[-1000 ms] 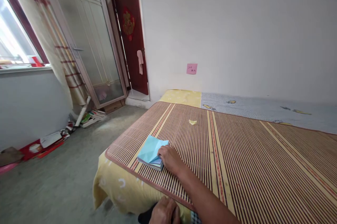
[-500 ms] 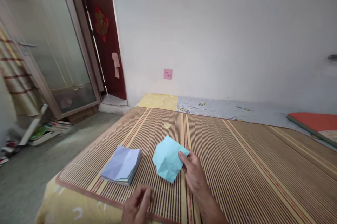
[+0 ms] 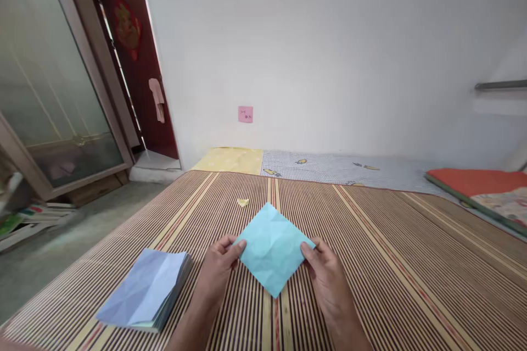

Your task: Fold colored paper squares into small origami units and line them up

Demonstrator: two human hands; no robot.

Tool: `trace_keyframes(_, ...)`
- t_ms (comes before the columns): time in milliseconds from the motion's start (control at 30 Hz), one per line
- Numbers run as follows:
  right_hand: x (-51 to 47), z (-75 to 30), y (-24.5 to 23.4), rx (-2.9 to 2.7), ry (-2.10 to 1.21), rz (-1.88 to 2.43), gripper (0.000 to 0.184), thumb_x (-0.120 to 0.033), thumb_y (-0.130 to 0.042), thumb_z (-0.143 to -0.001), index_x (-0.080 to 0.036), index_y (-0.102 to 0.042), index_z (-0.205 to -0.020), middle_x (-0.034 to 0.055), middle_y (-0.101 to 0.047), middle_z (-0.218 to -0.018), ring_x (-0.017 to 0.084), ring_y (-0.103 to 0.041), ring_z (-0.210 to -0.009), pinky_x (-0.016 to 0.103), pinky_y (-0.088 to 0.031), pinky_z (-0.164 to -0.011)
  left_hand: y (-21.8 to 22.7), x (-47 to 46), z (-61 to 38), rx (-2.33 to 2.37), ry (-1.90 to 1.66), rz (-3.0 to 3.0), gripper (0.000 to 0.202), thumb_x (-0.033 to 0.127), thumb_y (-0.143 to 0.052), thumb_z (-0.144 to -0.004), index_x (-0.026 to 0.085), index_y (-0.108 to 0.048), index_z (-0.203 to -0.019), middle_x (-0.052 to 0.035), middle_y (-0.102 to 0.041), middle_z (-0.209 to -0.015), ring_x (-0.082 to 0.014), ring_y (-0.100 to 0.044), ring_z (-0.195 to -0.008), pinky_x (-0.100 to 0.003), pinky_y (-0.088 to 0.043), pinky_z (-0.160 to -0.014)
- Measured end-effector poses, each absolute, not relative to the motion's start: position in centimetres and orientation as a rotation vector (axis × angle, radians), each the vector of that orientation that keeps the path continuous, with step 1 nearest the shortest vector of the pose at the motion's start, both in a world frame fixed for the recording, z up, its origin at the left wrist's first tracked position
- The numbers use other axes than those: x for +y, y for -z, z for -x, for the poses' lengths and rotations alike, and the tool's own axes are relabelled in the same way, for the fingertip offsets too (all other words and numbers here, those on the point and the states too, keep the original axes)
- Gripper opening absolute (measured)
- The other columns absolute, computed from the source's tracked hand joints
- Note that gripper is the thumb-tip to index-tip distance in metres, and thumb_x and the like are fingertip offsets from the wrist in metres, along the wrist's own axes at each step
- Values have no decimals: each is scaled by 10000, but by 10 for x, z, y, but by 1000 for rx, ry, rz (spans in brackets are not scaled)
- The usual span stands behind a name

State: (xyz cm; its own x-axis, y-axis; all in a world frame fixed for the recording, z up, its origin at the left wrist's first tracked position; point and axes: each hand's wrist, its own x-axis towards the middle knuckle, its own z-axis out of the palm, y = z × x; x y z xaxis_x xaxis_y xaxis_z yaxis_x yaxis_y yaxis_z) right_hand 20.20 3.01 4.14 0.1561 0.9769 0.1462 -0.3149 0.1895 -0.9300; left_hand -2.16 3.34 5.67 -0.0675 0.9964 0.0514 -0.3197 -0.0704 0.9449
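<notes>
Square sheet of creased light-blue paper (image 3: 272, 252): is held over the brown-striped woven mat (image 3: 387, 279), one corner pointed toward the white wall (image 3: 329, 65), one diagonal set crosswise. Side corners: are pinched by left hand (image 3: 217, 264) and right hand (image 3: 330, 279). Violet-topped paper stack (image 3: 142, 288): is laid leftward.

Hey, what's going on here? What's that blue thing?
A person is holding up a creased, light blue square sheet of paper, turned like a diamond. The left hand pinches its left corner and the right hand pinches its right corner. Below is a brown-and-tan striped mat. A thick stack of paper with a lavender-blue sheet on top lies on the mat, to the left. A small pale yellow piece lies farther back.
</notes>
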Motion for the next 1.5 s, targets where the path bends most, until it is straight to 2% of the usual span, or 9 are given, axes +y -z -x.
trace_keyframes(300,29,-212,-52,-1306,-1108,1116,385,-543,-768,-790,-190,-642,-702,-33,-531,-596,132,-484,-529,236,-390,-494,-56,38,22,1050,-1456,-1110,384,477,-811,-756,171,-604,-652,59,-495,-562,-91,-397,-514,-214,-307,-506)
trace_keyframes(533,25,-207,-52,-1326,-1144,1159,399,-559,-729,-827,-183,-635,-732,-26,-542,-609,137,-502,-540,239,-401,-507,-46,32,34,940,-1419,-1050,416,547,-662,-885,174,-599,-712,31,-506,-622,-112,-436,-570,-228,-373,-549)
trace_keyframes(633,23,-204,-47,-1329,-1168,1159,390,-550,-716,-849,-176,-643,-766,-26,-538,-612,136,-504,-545,241,-409,-516,-43,30,34,788,-1327,-979,336,491,-681,-898,158,-675,-854,6,-559,-683,-121,-480,-600,-235,-404,-563)
trace_keyframes(800,26,-201,-45,-1258,-1205,1150,408,-569,-722,-837,-169,-651,-798,-21,-535,-632,137,-505,-558,240,-414,-519,-37,27,38,707,-1277,-917,287,422,-710,-890,155,-692,-785,1,-559,-656,-113,-488,-561,-228,-426,-529)
trace_keyframes(933,27,-199,-47,-1145,-1214,1107,423,-575,-762,-797,-165,-660,-807,-20,-543,-631,122,-478,-541,227,-392,-496,-35,28,46,474,-1280,-790,251,382,-671,-900,204,-739,-1065,-68,-671,-969,-168,-605,-751,-242,-489,-557)
trace_keyframes(1100,23,-193,-56,-1081,-1199,1085,416,-562,-749,-817,-155,-680,-875,-21,-551,-590,128,-483,-523,232,-403,-494,-39,24,36,522,-1166,-1037,720,215,-804,-788,288,-536,-1453,-142,-555,-1448,-294,-599,-1160,-335,-551,-811)
trace_keyframes(1167,21,-190,-59,-1143,-1129,1108,408,-560,-722,-845,-157,-682,-899,-13,-571,-584,146,-525,-536,242,-440,-517,-44,19,27,523,-1095,-1058,743,250,-841,-756,253,-558,-1443,-156,-567,-1449,-328,-572,-1232,-365,-528,-908)
trace_keyframes(1367,16,-179,-59,-1126,-940,1158,415,-576,-697,-853,-186,-651,-988,36,-687,-660,215,-659,-605,298,-554,-605,-55,12,8,505,-1246,-861,599,562,-700,-832,259,-646,-1346,-137,-595,-1428,-351,-598,-1189,-425,-569,-842)
trace_keyframes(1500,12,-169,-60,-1160,-1083,1108,425,-575,-687,-861,-184,-650,-1024,105,-757,-846,261,-713,-698,343,-576,-652,-46,18,4,846,-1352,-928,388,457,-728,-864,225,-730,-1175,-93,-732,-1137,-239,-658,-948,-305,-545,-738)
